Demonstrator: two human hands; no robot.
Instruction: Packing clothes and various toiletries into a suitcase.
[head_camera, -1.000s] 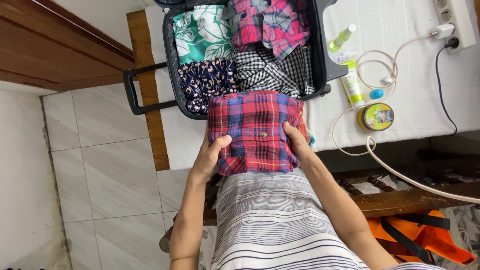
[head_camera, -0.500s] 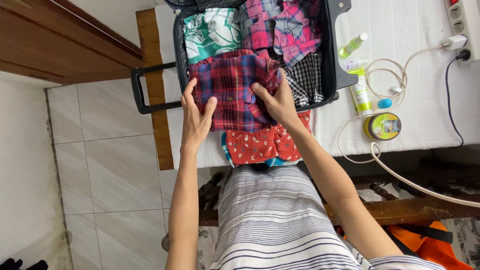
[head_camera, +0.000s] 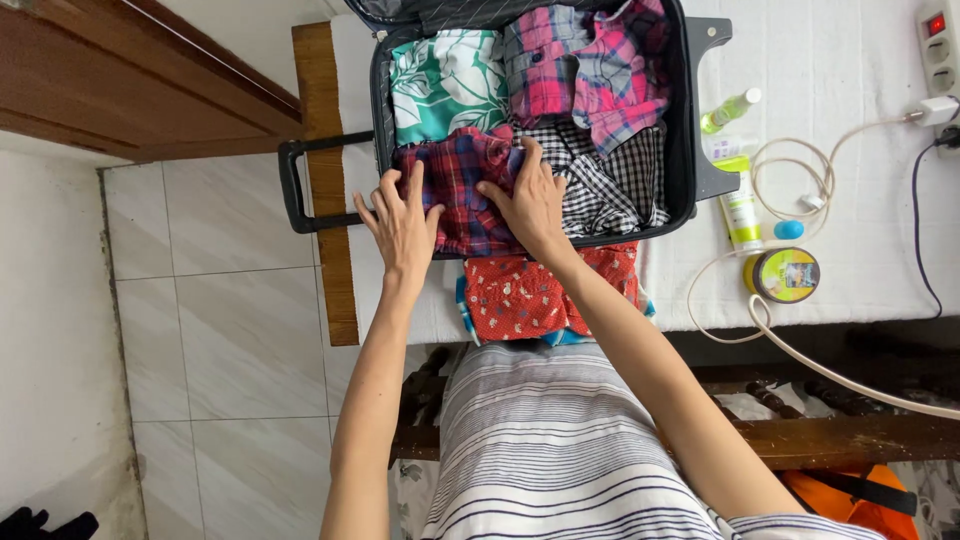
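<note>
A folded red and blue plaid shirt (head_camera: 462, 185) lies in the near left corner of an open dark suitcase (head_camera: 682, 130). My left hand (head_camera: 401, 225) rests flat on its left edge with fingers spread. My right hand (head_camera: 529, 205) presses down on its right side. Beside it in the case are a black and white checked garment (head_camera: 610, 180), a green floral one (head_camera: 445, 80) and a pink plaid one (head_camera: 585, 70). A folded red patterned garment (head_camera: 535, 295) sits on the bed just in front of the case.
On the white bed (head_camera: 860, 200) to the right lie a yellow-green round tin (head_camera: 786, 274), a tube (head_camera: 740, 205), a small green bottle (head_camera: 730, 110), a coiled cable (head_camera: 790, 170) and a power strip (head_camera: 940, 50). The suitcase handle (head_camera: 295, 185) sticks out left over the tiled floor (head_camera: 220, 330).
Both hands carried the red and blue plaid shirt from in front of my body forward into the suitcase and now press it down, uncovering the red garment on the bed.
</note>
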